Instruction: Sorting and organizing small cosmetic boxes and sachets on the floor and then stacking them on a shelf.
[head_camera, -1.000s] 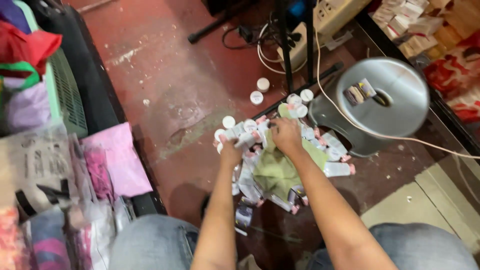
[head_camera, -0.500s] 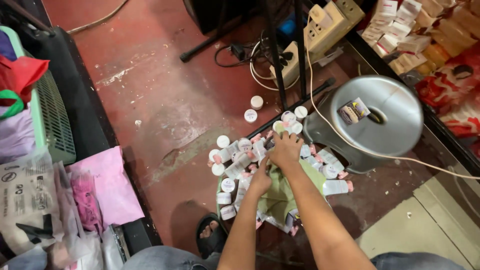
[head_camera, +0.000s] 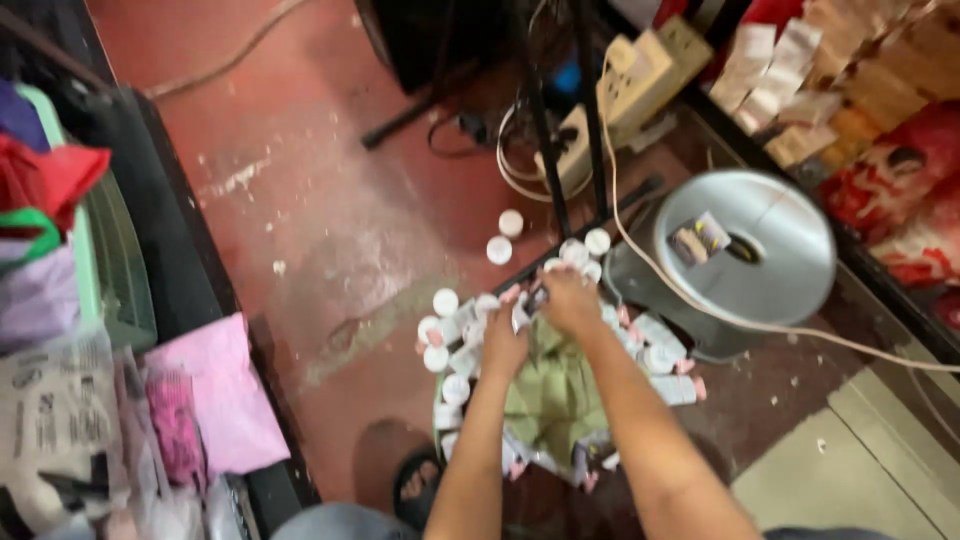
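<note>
Both my hands reach down into a pile of several small white bottles (head_camera: 447, 352) with white and pink caps on the red floor. My left hand (head_camera: 505, 345) rests on the bottles at the pile's middle, fingers curled. My right hand (head_camera: 570, 300) is at the far edge of the pile, fingers closed around something small; motion blur hides what. An olive green cloth (head_camera: 550, 395) lies under my forearms among the bottles. Two white caps (head_camera: 505, 237) sit apart, farther out.
A round grey metal lid or stool (head_camera: 760, 250) stands right of the pile, a white cord (head_camera: 800, 335) running over it. Black stand legs (head_camera: 545, 150) and power strips (head_camera: 640, 80) are beyond. Bags and a green crate (head_camera: 100, 290) line the left. My sandalled foot (head_camera: 415, 485) is near.
The view has shifted closer and tilted. My hands have stayed in the bottle pile, the right one moving slightly toward the far edge.
</note>
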